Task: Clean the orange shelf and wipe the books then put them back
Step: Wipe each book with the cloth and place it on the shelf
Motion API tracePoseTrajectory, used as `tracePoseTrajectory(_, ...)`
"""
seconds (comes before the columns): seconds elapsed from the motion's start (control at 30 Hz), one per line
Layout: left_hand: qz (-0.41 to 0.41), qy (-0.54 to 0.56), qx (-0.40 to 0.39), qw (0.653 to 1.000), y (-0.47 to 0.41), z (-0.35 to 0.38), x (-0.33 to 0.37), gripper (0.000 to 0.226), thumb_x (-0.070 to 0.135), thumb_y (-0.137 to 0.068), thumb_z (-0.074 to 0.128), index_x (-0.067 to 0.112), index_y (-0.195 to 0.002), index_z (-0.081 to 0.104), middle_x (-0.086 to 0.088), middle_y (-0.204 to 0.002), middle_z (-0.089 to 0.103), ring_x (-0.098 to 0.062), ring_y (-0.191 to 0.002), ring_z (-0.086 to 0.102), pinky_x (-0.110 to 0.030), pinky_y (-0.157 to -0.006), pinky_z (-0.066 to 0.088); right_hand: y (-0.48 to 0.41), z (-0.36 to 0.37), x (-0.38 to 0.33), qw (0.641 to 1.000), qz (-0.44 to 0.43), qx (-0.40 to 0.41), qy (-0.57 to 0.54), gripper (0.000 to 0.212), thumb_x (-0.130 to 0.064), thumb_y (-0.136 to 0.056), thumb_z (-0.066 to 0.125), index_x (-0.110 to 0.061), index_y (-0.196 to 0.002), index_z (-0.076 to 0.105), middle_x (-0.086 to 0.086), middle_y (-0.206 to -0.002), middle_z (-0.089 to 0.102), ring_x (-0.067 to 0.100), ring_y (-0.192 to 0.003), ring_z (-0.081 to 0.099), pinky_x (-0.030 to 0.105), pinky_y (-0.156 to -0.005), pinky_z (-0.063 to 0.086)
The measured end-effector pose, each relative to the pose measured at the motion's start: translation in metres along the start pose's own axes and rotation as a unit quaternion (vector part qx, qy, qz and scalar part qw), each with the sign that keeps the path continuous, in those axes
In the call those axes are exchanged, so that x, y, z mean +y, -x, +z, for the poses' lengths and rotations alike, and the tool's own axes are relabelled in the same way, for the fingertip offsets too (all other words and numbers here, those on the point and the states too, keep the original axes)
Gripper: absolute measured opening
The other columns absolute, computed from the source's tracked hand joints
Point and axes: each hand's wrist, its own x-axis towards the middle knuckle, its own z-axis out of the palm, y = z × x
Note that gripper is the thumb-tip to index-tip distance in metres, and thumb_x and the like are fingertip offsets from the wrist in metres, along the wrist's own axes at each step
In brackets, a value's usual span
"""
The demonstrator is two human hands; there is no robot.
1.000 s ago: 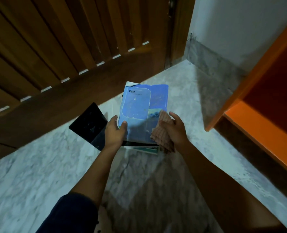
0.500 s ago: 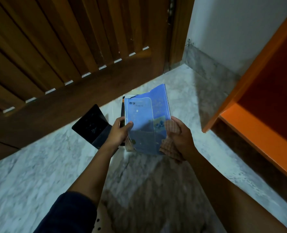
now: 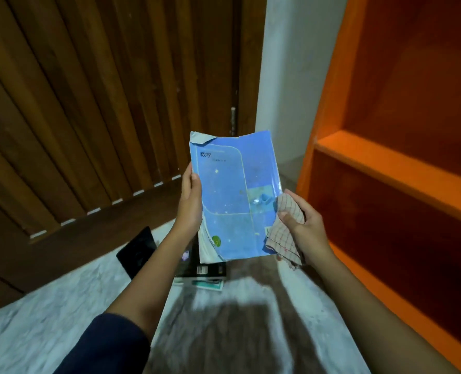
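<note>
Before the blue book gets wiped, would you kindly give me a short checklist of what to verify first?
1. Blue paperback book held along its left edge by the left grip: ok.
2. Checked cloth held in the right grip: ok.
3. Cloth meets the cover's lower right edge: ok.
4. Cover free of specks: not ok, pale spots show.
5. Cover's top left corner intact: not ok, torn and curled.
6. Orange wooden shelf already clean: cannot tell.
</note>
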Motion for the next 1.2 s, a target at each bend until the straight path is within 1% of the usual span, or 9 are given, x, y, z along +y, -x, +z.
tracePoseTrajectory(0.2,0.062,0.071,0.013,0.996,0.034,0.019,0.077,0.046,0.035,-0.101,0.034,0.036,-0.146,0.023,0.01,-0.14,0.043,-0.014,-0.117,0.056,-0.037,-0.087,0.054,0.011,-0.029,-0.068,0.995,-0.063,0.022,0.068,0.04,-0.018,-0.09,0.06,-0.023,-0.129,0.052,0.0,-0.126,0.059,0.018,-0.114,0.056,0.037,-0.093,0.048)
tracePoseTrajectory(0.3,0.085,0.095,0.019,0.992,0.055,0.029,0.096,0.044,0.029,-0.102,0.037,0.034,-0.144,0.029,0.004,-0.142,0.046,-0.017,-0.117,0.058,-0.038,-0.087,0.055,0.016,-0.041,-0.086,0.98,-0.091,0.106,0.141,0.025,-0.028,-0.091,0.057,-0.017,-0.113,0.05,0.006,-0.107,0.062,0.026,-0.096,0.061,0.043,-0.078,0.05)
tracePoseTrajectory(0.47,0.115,0.077,-0.034,0.99,0.078,0.045,0.119,0.045,0.027,-0.101,0.039,0.033,-0.144,0.03,0.011,-0.145,0.042,-0.013,-0.119,0.057,-0.034,-0.086,0.056,0.021,-0.034,-0.131,0.952,-0.158,0.208,0.16,0.022,-0.033,-0.093,0.053,-0.012,-0.103,0.052,0.005,-0.111,0.043,0.021,-0.09,0.051,0.046,-0.08,0.047)
tracePoseTrajectory(0.6,0.131,0.046,-0.085,0.987,0.088,0.06,0.13,0.041,0.017,-0.101,0.038,0.036,-0.138,0.034,0.004,-0.148,0.039,-0.017,-0.129,0.047,-0.037,-0.099,0.049,0.028,0.01,-0.178,0.938,-0.27,0.153,0.156,0.022,-0.036,-0.094,0.051,-0.019,-0.108,0.053,-0.004,-0.107,0.044,0.004,-0.089,0.047,0.016,-0.071,0.043)
tracePoseTrajectory(0.67,0.14,0.054,-0.101,0.983,0.092,0.063,0.134,0.043,0.01,-0.101,0.038,0.037,-0.133,0.038,0.0,-0.147,0.04,-0.016,-0.131,0.045,-0.032,-0.101,0.047,0.023,0.023,-0.188,0.923,-0.3,0.162,0.18,0.026,-0.037,-0.095,0.05,-0.018,-0.113,0.053,-0.003,-0.11,0.047,0.005,-0.094,0.046,0.014,-0.07,0.04)
tracePoseTrajectory(0.77,0.112,0.098,-0.126,0.981,0.096,0.056,0.138,0.038,0.018,-0.1,0.041,0.043,-0.128,0.042,0.0,-0.142,0.048,-0.022,-0.122,0.055,-0.038,-0.092,0.053,0.002,0.012,-0.18,0.91,-0.28,0.233,0.199,0.028,-0.036,-0.095,0.048,-0.014,-0.109,0.057,0.006,-0.11,0.054,0.024,-0.102,0.048,0.03,-0.075,0.037)
tracePoseTrajectory(1.0,0.094,0.089,-0.167,0.977,0.107,0.053,0.14,0.039,0.022,-0.098,0.044,0.041,-0.132,0.042,0.002,-0.135,0.055,-0.022,-0.11,0.064,-0.036,-0.079,0.058,-0.027,-0.026,-0.134,0.964,0.015,0.259,0.051,0.007,-0.027,-0.092,0.052,-0.02,-0.093,0.052,0.007,-0.108,0.06,0.026,-0.086,0.057,0.027,-0.059,0.036)
tracePoseTrajectory(1.1,0.101,0.083,-0.144,0.981,0.106,0.059,0.14,0.037,0.022,-0.098,0.044,0.044,-0.127,0.042,0.001,-0.141,0.049,-0.022,-0.117,0.059,-0.044,-0.089,0.054,-0.012,-0.016,-0.136,0.96,-0.026,0.278,0.034,0.006,-0.022,-0.09,0.05,-0.02,-0.094,0.054,0.009,-0.106,0.06,0.029,-0.09,0.057,0.03,-0.066,0.04)
tracePoseTrajectory(1.2,0.107,0.089,-0.106,0.985,0.103,0.066,0.14,0.038,0.019,-0.099,0.044,0.039,-0.131,0.042,-0.005,-0.146,0.044,-0.026,-0.127,0.05,-0.053,-0.102,0.043,0.023,0.013,-0.153,0.966,-0.169,0.192,0.046,0.004,-0.018,-0.092,0.052,-0.019,-0.094,0.055,0.004,-0.102,0.057,0.015,-0.09,0.053,0.019,-0.072,0.041)
